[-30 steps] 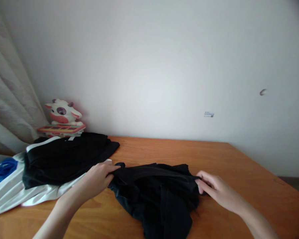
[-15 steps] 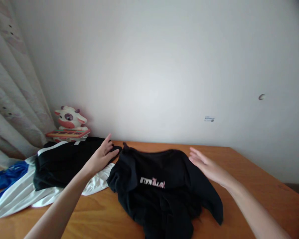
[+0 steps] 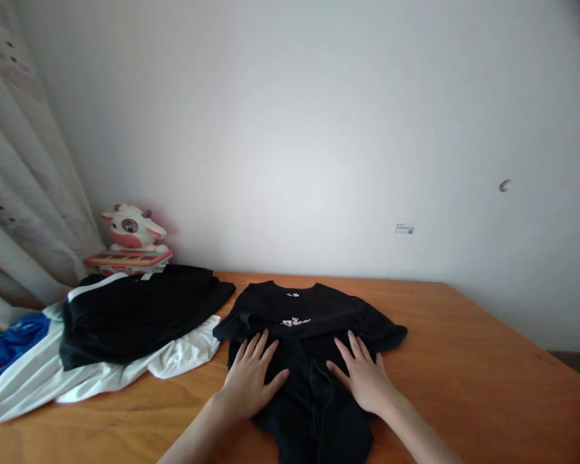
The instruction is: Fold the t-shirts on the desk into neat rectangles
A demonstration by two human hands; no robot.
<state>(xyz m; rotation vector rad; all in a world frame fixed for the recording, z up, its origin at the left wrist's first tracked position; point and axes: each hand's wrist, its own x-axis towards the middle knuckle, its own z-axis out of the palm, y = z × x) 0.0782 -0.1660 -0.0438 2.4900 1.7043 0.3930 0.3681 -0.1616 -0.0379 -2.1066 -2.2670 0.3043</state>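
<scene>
A black T-shirt [image 3: 314, 309] with a small white and pink print on its chest lies on the wooden table, neckline toward the wall. Its upper part is spread out, while the lower part is bunched and creased toward me. On the left side of the shirt rests my left hand [image 3: 251, 380], fingers spread and flat on the cloth. My right hand [image 3: 365, 377] lies on the right side, its fingers likewise spread. Neither hand grips the fabric. The shirt's near end runs out of the bottom of the view.
Left of the shirt, a pile holds black clothing [image 3: 140, 316] with a white stripe, a white garment [image 3: 186, 351] and blue cloth [image 3: 17, 345]. Behind it stands a cow-shaped toy keyboard [image 3: 130, 241]. A curtain [image 3: 24, 161] hangs at left; the wall [image 3: 290, 161] borders the wooden table [image 3: 464, 374].
Both hands have come down and inward from above the shirt's sides onto its middle. The shirt's top has settled flatter, with the neckline now showing.
</scene>
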